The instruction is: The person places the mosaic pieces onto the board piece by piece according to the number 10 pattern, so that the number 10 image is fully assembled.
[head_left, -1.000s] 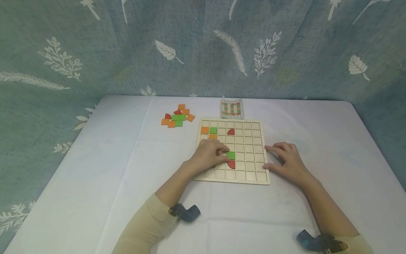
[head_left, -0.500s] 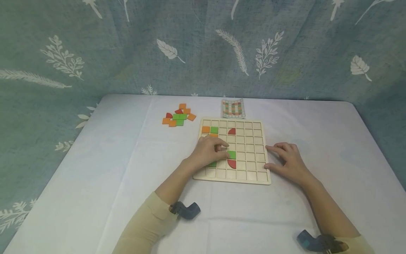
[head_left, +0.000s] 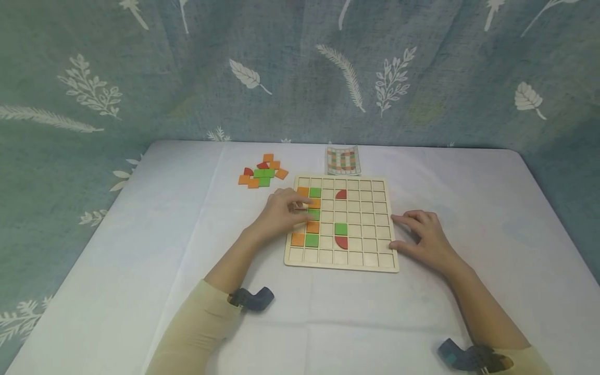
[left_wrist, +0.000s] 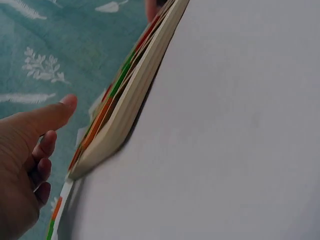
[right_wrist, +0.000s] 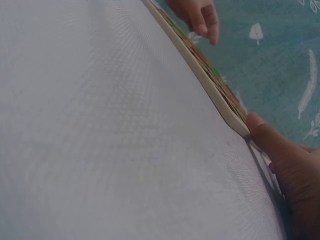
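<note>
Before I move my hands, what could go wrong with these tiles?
Your left hand hovers close over an orange tile and a green tile, so it might nudge them out of their cells. Your right hand is at the right edge of the board; a push there could shift it. The card lies right by the far edge, so a sliding board may bump it.

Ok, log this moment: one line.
left hand: empty, fingers over board | right hand: touching board's right edge | loose tiles: left of card
</note>
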Motion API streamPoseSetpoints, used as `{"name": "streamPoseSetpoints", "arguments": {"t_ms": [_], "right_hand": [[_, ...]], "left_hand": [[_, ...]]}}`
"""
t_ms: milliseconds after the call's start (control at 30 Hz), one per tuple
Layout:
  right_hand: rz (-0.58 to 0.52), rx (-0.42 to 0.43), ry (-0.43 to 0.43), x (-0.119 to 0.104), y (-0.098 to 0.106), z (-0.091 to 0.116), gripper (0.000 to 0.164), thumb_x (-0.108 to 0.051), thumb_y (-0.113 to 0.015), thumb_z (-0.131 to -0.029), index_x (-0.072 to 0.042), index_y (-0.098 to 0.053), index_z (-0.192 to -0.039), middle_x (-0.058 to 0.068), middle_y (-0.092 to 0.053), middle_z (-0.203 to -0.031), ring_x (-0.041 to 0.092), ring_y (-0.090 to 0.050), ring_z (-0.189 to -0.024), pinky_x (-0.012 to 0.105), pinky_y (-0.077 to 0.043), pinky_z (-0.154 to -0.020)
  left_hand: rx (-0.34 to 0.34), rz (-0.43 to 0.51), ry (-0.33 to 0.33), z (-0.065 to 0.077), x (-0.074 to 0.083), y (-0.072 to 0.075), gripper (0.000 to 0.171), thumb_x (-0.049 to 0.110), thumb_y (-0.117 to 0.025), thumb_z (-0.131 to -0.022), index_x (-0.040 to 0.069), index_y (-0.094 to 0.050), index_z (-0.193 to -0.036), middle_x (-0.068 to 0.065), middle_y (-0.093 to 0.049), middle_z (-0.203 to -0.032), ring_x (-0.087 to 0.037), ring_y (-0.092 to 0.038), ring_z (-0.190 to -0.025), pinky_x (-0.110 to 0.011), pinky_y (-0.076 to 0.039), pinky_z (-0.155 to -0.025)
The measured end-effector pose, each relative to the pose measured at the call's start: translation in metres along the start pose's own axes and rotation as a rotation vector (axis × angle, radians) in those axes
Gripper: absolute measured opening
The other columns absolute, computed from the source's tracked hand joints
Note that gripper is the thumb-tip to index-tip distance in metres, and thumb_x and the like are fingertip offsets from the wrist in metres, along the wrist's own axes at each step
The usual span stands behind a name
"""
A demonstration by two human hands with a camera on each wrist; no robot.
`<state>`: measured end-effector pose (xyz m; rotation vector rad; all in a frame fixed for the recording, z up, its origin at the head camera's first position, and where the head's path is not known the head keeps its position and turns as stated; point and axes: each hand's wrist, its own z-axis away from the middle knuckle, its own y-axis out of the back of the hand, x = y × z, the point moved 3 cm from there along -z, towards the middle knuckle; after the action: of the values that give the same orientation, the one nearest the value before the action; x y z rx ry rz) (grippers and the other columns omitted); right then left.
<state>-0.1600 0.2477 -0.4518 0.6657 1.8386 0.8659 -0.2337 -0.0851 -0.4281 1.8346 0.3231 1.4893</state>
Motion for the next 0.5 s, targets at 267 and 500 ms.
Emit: {"name": "streamPoseSetpoints", "arguments": {"t_ms": [267, 500], "right_hand": [[0.008, -0.001, -0.002, 0.000, 0.000, 0.000, 0.062, -0.029, -0.084, -0.067, -0.008, -0.063, -0.121, 0.015, -0.052, -0.112, 0.032, -0.038, -0.106, 0.047, -0.031, -0.085], [0.005, -0.006, -0.011, 0.000, -0.001, 0.001, 0.062, -0.030, -0.083, -0.067, -0.008, -0.062, -0.122, 0.015, -0.052, -0.114, 0.032, -0.038, -0.107, 0.047, -0.032, -0.086]], "left_hand": [[0.073, -0.031, 0.064, 0.002, -0.024, 0.029, 0.036, 0.032, -0.077, -0.078, 0.020, -0.069, -0.111, 0.001, -0.059, -0.101, -0.019, -0.048, -0.097, -0.039, -0.039, -0.087], [0.146, -0.061, 0.107, 0.000, -0.046, 0.052, 0.038, 0.030, -0.074, -0.080, 0.016, -0.068, -0.115, -0.005, -0.059, -0.114, -0.024, -0.047, -0.109, -0.044, -0.038, -0.094]]}}
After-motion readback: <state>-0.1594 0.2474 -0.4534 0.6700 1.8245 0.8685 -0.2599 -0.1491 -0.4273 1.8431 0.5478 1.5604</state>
